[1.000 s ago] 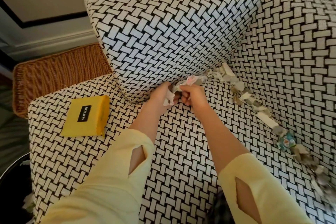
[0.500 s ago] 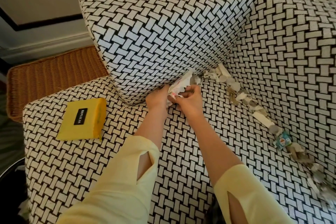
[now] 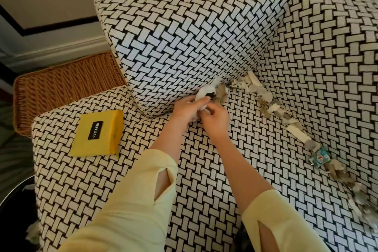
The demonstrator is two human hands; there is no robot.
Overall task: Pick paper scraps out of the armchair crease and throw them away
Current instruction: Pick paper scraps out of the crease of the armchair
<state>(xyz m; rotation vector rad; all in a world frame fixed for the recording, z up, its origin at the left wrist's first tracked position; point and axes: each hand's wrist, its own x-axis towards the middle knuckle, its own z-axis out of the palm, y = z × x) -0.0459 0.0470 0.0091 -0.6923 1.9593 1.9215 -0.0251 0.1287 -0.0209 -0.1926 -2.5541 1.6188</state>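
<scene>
A black-and-white woven armchair fills the view. Paper scraps, white and grey with one blue wrapper, lie in a line along the crease between seat and right arm. At the crease's far corner, below the back cushion, my left hand grips a bunch of white and brownish scraps. Touching it from the right, my right hand has its fingers curled at the same bunch; whether it pinches a scrap is hidden.
A yellow pouch with a black label lies on the seat's left side. A wicker basket stands behind the chair's left edge. A dark round bin rim shows at the lower left.
Both hands have stayed together at the crease corner and gathered more scraps; the bunch in my left hand is bigger and stands higher against the cushion.
</scene>
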